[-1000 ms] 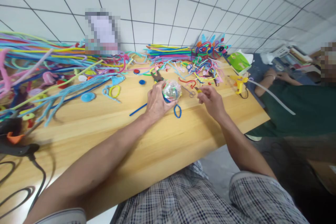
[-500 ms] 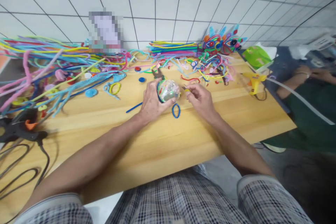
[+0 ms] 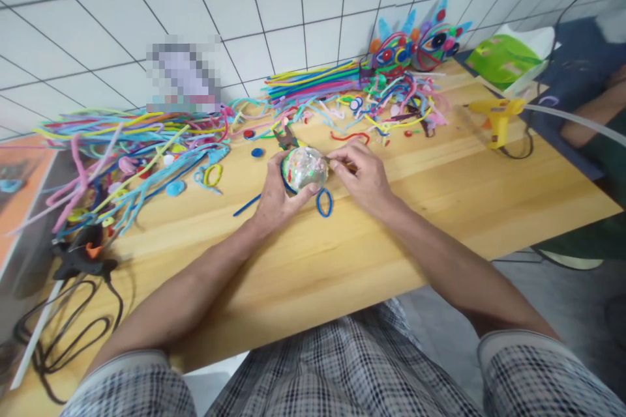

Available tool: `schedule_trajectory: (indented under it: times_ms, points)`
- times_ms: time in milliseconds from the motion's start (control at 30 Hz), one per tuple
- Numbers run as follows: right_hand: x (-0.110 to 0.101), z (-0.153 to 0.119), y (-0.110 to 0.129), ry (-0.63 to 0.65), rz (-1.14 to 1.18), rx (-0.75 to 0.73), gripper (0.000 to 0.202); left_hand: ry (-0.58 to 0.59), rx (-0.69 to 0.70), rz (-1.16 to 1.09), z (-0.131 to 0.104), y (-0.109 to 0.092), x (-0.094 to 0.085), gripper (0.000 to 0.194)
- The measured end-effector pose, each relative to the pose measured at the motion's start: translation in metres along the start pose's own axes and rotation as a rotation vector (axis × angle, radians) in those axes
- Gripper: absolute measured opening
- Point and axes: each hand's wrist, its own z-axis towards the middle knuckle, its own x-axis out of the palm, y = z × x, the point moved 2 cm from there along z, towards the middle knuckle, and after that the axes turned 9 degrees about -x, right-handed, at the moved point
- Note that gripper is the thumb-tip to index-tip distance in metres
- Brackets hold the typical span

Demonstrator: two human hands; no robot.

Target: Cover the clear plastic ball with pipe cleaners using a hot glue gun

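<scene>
My left hand (image 3: 276,195) is wrapped round a shiny, see-through ball (image 3: 309,169) with coloured bits on it, held just over the table. My right hand (image 3: 364,176) is closed in a pinch at the ball's right side. A small dark tip shows at its fingers, too little to name. Beside the ball lies a blue pipe-cleaner loop (image 3: 324,202). A straight blue pipe cleaner (image 3: 247,204) pokes out left of my left hand. Just behind the ball are pliers (image 3: 286,138), jaws spread, their handles partly hidden.
Piles of pipe cleaners (image 3: 313,83) run along the tiled wall. Two colourful masks (image 3: 435,49) lean there. A yellow glue gun (image 3: 499,118) stands at right; a black glue gun (image 3: 85,254) with a looped cord is at left. Another person's arm (image 3: 599,104) shows at far right.
My right hand has moved left, from just apart to the ball's right side. My left hand keeps its hold on the ball. The camera view has turned and tilted.
</scene>
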Motion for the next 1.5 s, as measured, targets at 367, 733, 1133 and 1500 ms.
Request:
schedule_trajectory:
  times_ms: [367, 733, 1133, 1500]
  points:
    - [0.008, -0.005, 0.003, -0.032, 0.004, -0.091, 0.01, -0.026, 0.005, 0.005, -0.002, 0.007, 0.002, 0.095]
    - [0.012, -0.014, 0.014, -0.036, -0.094, -0.234, 0.015, -0.046, 0.012, 0.026, -0.002, 0.008, 0.004, 0.094]
    - [0.007, -0.01, 0.008, -0.082, -0.109, -0.133, 0.012, -0.055, 0.007, 0.035, -0.001, 0.007, 0.004, 0.097]
    - [0.009, -0.015, 0.009, -0.051, -0.153, -0.241, 0.016, -0.055, 0.025, 0.053, -0.003, 0.008, 0.003, 0.098]
